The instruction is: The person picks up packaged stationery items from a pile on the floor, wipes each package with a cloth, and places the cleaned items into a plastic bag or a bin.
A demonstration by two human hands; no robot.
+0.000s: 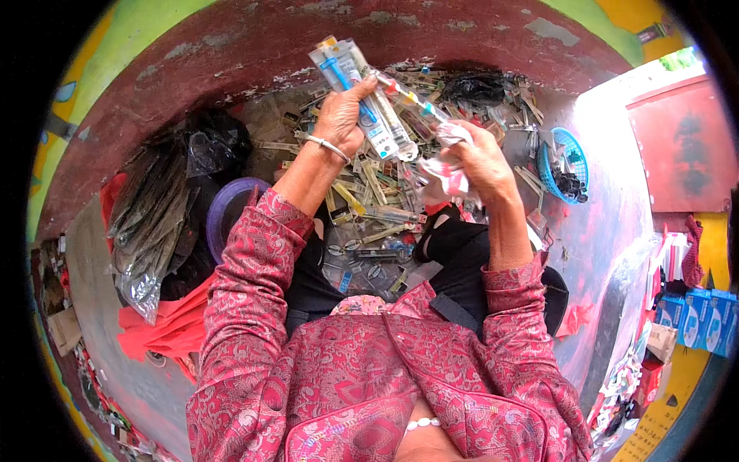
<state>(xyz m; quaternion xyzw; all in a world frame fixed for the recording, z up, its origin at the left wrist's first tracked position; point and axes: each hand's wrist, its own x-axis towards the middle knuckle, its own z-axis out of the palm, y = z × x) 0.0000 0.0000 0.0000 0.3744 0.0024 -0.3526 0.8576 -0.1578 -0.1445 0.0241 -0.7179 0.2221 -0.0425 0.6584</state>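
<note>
My left hand, a bangle at its wrist, is closed around flat clear packets. One packet shows a long, thin blue item; its exact kind I cannot make out. From the left fingertips a narrow clear strip with coloured segments slants down to my right hand. That hand is closed on a crumpled white and red cloth, which wraps the strip's lower end. Below both hands, a heap of similar long, thin packets covers the floor between my legs and the wall.
A blue basket with dark items stands at the right. Leftward are a black plastic bag, a clear bag of dark strips, a purple round rim and red cloth. Blue boxes sit far right.
</note>
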